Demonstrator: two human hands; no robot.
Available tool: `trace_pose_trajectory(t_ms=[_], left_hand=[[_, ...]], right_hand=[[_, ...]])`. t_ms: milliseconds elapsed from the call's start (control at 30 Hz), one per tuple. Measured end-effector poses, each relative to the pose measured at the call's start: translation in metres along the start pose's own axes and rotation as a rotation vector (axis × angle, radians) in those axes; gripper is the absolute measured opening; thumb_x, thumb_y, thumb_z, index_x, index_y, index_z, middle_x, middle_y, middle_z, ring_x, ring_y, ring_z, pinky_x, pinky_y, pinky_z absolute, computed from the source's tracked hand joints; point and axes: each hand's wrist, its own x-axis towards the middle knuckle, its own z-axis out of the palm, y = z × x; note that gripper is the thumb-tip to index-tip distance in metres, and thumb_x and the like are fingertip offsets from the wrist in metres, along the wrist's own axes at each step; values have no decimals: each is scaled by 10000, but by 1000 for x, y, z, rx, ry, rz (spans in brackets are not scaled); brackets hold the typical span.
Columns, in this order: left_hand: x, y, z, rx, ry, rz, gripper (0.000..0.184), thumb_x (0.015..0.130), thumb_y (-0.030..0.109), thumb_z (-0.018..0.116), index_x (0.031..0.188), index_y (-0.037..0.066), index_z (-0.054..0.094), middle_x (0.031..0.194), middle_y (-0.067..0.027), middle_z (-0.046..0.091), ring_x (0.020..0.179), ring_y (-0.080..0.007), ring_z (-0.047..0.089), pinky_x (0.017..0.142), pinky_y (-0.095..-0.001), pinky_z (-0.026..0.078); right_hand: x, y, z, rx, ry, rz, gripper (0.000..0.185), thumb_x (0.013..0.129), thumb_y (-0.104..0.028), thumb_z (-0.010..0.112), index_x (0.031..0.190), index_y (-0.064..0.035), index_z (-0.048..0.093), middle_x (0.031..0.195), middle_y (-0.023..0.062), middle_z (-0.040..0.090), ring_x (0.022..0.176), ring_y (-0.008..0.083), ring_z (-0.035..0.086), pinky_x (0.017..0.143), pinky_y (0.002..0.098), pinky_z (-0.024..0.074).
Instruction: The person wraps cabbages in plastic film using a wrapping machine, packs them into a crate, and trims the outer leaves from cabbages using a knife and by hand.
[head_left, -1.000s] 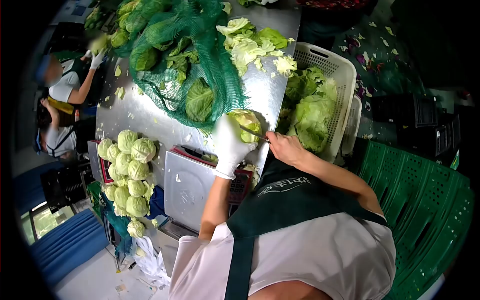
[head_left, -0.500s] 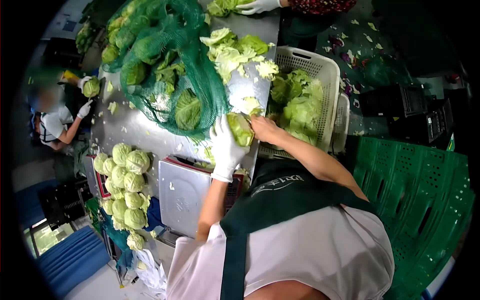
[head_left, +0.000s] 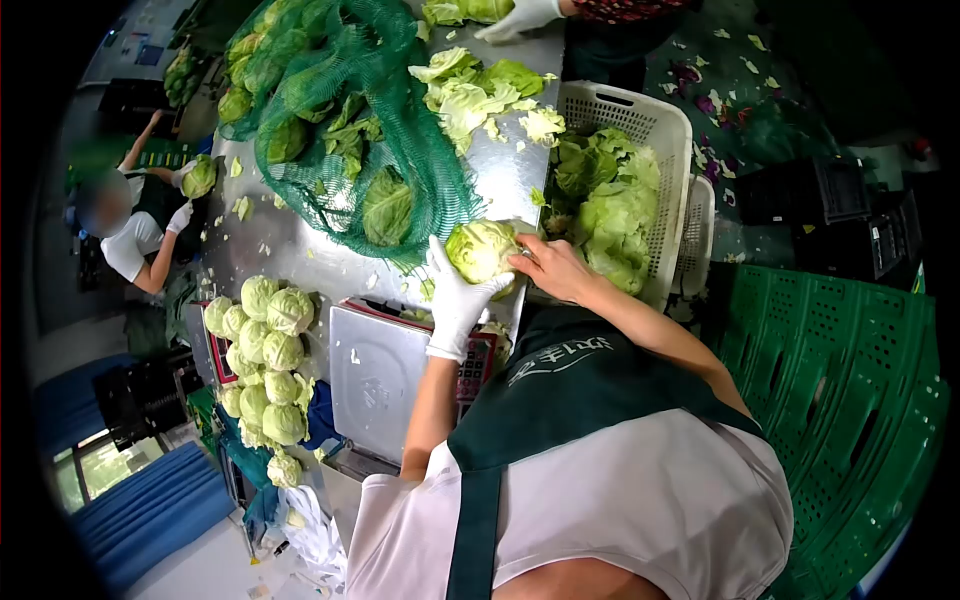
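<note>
A pale green cabbage [head_left: 481, 251] is between my hands at the table's near edge. My left hand [head_left: 460, 300], in a white glove, grips it from the left and below. Bare and curled, my right hand [head_left: 550, 268] has its fingertips at the cabbage's right side; whether the knife is still in it is hidden. Just behind lies a green mesh bag [head_left: 420, 190] with cabbages inside. Loose outer leaves [head_left: 475, 95] are spread on the metal table [head_left: 505, 185] beyond the cabbage.
A white basket [head_left: 675, 150] of leaves stands right of the table. Left are a scale [head_left: 375, 375] and stacked cabbages [head_left: 270, 345]. Green crates [head_left: 830, 400] are at the right. One person [head_left: 145, 225] holds a cabbage; another person's gloved hand [head_left: 525, 17] is at the top.
The knife seen earlier in my right hand no longer shows. The cabbage has turned in my left hand, showing a paler face. A gloved hand has come into view at the top.
</note>
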Motion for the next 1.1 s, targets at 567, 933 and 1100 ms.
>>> trace_pose_trajectory(t_ms=[567,933,1100], left_hand=[[43,-16,-21,-233,-289,-85,979,475,239,913,1216,-71,355,1100,-169,579,1016,-210,569,885,-310,470],[-4,-23,-28,-238,-135,-18,1155,467,156,904,1364,-50,205,1222,-187,480,1102,-242,507,945,-339,429],[-5,-23,-18,-303,41,-122,970,493,147,900,1255,-50,333,1154,-161,518,1048,-209,532,910,-317,451]], right_hand=[[35,-24,-9,-457,-93,-338,488,940,-314,437,1361,-91,331,956,246,592,558,365,620,571,452,539],[71,31,7,-69,-180,248,536,965,-373,331,1335,14,334,866,257,623,801,403,620,753,493,476],[27,-17,-8,-1,-8,241,566,974,-373,357,1373,19,267,605,147,555,553,254,570,528,379,465]])
